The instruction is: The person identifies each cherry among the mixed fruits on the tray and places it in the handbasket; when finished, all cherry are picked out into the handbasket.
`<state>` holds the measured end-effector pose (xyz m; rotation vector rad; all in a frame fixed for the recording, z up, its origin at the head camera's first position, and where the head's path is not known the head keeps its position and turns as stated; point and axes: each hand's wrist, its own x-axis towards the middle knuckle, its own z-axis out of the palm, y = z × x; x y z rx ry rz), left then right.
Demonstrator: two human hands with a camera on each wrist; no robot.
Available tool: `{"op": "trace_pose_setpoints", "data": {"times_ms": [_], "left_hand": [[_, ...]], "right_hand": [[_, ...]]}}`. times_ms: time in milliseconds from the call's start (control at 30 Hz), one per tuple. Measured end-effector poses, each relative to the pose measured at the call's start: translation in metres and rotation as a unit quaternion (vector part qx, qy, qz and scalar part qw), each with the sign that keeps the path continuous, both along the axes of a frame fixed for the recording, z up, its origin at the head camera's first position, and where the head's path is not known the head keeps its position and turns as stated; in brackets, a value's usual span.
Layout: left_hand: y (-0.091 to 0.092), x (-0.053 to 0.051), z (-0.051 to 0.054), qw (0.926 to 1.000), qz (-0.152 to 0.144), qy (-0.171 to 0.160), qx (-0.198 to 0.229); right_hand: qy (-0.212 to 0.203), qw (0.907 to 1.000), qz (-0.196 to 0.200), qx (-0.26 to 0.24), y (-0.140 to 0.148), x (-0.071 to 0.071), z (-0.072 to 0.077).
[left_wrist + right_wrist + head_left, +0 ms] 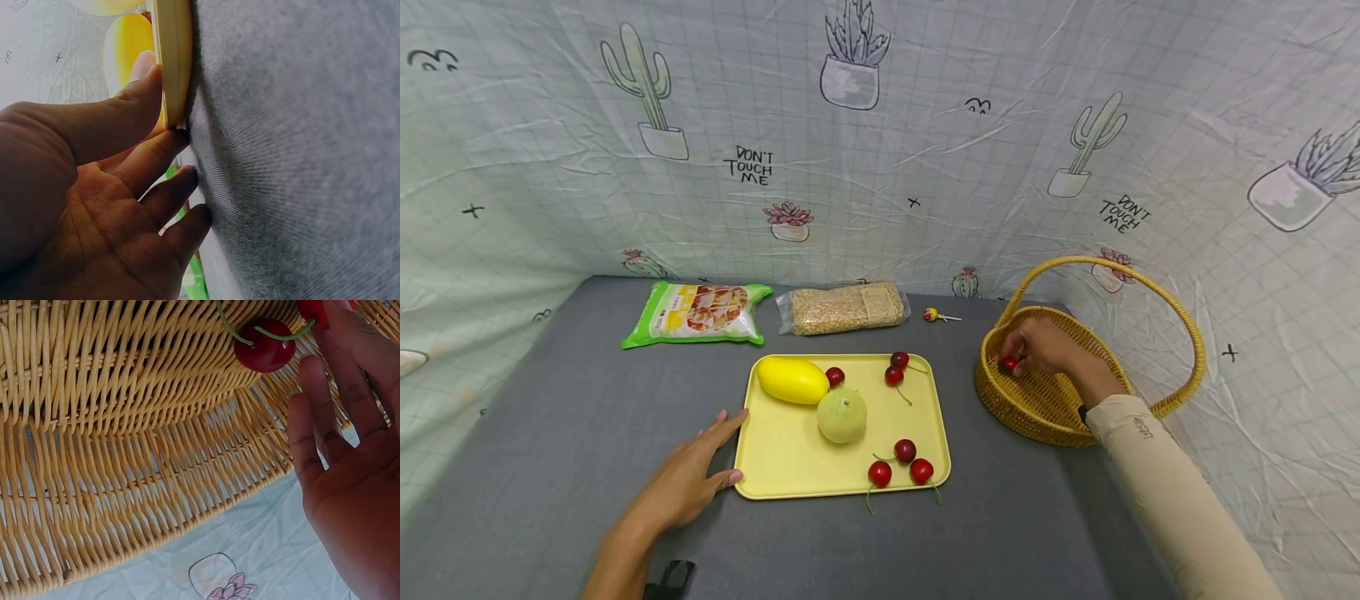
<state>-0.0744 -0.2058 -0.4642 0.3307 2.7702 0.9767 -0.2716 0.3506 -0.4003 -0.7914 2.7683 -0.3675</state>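
Note:
My left hand [681, 483] touches the left edge of a pale yellow tray [782, 479], thumb and index finger spread apart along the rim. The other fingers rest on the cloth in the left wrist view. Inside a wicker basket [1045, 425], my right hand [1045, 346] pinches a red cherry [314, 312] at its fingertips. A darker cherry [265, 347] with a green stem lies in the basket beside it. On the tray are a yellow oval fruit [792, 381], a round green fruit [842, 416] and several cherries [905, 451], two of them near the upper right corner.
Behind the tray lie a green-and-white food bag [700, 313], a clear pack of grains [848, 308] and a yellow-and-red lollipop [934, 315]. The basket's tall handle [1195, 333] arches over its right side. A printed cloth wall [880, 183] stands along the table's back.

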Motion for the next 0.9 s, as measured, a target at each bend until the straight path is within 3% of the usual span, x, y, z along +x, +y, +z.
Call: {"op": "trace_pose_setpoints", "data": {"times_ms": [467, 900], "left_hand": [[0.002, 0.001, 0.0, 1.0, 0.004, -0.004, 0.0], [0.002, 0.001, 0.001, 1.0, 0.001, 0.0, 0.0]], "right_hand": [[0.003, 0.9999, -0.01, -0.005, 0.001, 0.001, 0.004], [0.051, 0.9973, -0.049, -0.021, -0.011, 0.023, 0.03]]}}
